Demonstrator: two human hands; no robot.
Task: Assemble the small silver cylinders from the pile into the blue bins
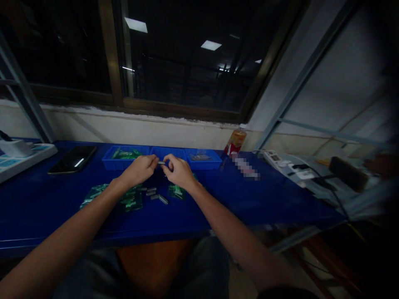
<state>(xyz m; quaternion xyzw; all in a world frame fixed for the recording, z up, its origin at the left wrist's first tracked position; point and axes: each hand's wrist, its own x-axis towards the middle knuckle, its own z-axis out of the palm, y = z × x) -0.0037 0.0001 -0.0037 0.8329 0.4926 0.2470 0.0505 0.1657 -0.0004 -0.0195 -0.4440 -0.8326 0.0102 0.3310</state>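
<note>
Over the blue table, my left hand (142,169) is closed, its thumb and fingers pinching one end of a small silvery metal tube (161,162). My right hand (179,170) meets it from the other side, fingers curled and pinched at the tube's other end. Whether anything else is between the fingers is too small to tell. Below the hands lie several loose metal tubes (163,200). Left of these is a green bag of small parts (131,199), partly behind my left forearm. Another green bag (177,192) sits under my right wrist.
Along the wall stand blue bins: one with green pieces (126,154), a middle one (168,152), and one with thin pieces (200,156). A phone (73,159) and power strip (28,158) are left. A drink bottle (236,141) and another power strip (285,168) are right.
</note>
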